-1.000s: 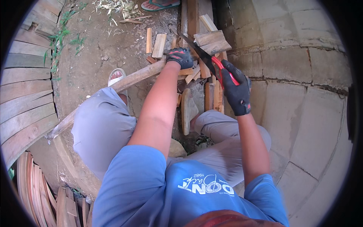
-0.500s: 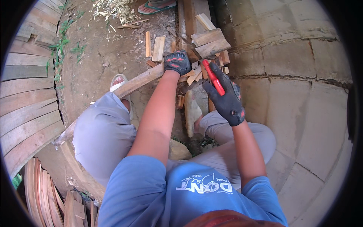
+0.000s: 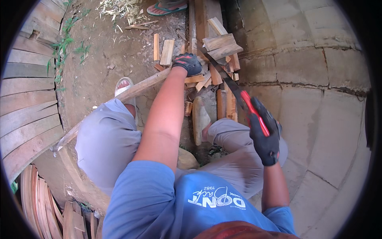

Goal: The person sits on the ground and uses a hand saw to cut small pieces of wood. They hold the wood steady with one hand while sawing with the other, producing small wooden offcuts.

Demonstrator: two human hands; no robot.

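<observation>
A long wooden plank slants from beside my left knee up to my left hand. That hand, in a black and red glove, is closed over the plank's far end and presses it down. My right hand, gloved the same way, grips the red handle of a handsaw. The dark blade slopes up and left, its far part reaching the plank's end just right of my left hand. Where the teeth meet the wood is too small to make out. Several short wood offcuts lie heaped beneath the blade.
Two short boards rest on a thick timber beam at the far side. Loose blocks lie left of it. Another person's sandalled foot stands beyond, near wood shavings. A block wall rises at right; a plank wall at left.
My right hand has drawn the saw back toward me and to the right, so much more of the blade shows. The left hand stays on the plank.
</observation>
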